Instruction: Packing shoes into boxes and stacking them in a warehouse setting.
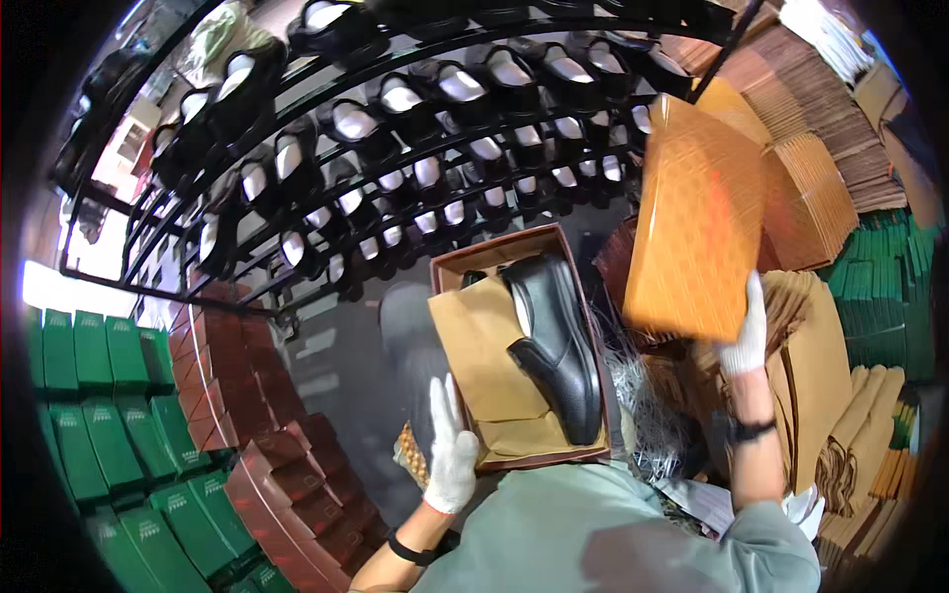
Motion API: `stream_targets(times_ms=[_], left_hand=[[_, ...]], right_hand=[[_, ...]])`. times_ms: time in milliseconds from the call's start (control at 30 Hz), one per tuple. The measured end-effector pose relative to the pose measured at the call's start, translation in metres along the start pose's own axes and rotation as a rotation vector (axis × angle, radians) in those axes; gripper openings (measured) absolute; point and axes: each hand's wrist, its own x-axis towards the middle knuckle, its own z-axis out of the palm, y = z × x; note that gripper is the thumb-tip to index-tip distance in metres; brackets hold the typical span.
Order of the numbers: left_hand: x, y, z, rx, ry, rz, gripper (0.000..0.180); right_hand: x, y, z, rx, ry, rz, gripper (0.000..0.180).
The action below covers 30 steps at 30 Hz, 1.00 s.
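An upright black leather slip-on shoe (563, 366) lies in an open shoe box (499, 243) with reddish-brown walls, directly before me. Brown wrapping paper (484, 346) covers the left part of the box, and a bit of black shows above it. My left hand (452, 460), in a white glove, rests against the near left side of the box with its fingers stretched out. Out to the right, my gloved right hand (748, 331) grips an orange patterned box lid (695, 227) by its lower right edge and holds it raised.
Black metal racks (395, 158) full of black shoes span the far side. Green boxes (94, 445) and dark red boxes (297, 484) are stacked at left. Flattened orange cartons (811, 198), brown paper (816, 385), green cardboard (880, 287) and shredded paper (638, 415) lie at right.
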Motion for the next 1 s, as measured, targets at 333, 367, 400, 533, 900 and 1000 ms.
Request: stream_targets(times_ms=[333,367,400,533,900,1000], left_hand=[[0.028,-0.026,-0.018,0.226,-0.039,0.123,0.100],[0.064,-0.035,-0.022,0.172,-0.064,0.132,0.099],[0.098,-0.027,-0.020,0.123,-0.093,0.133,0.097],[0.168,0.023,-0.012,-0.434,-0.331,-0.067,0.075],[0.143,0.050,0.006,-0.377,-0.314,0.086,0.068],[0.147,0.062,0.028,-0.105,-0.181,0.118,0.062]], right_hand=[[-0.094,0.102,0.096,-0.895,-0.518,-0.031,0.125],[-0.072,0.104,0.105,-0.785,-0.565,-0.075,0.125],[-0.049,0.104,0.115,-0.669,-0.611,-0.113,0.125],[-0.030,0.073,0.170,-0.619,-0.615,-0.117,0.113],[-0.041,0.058,0.141,-0.633,-0.511,-0.261,0.056],[-0.013,0.069,0.116,-0.670,-0.468,-0.204,0.067]])
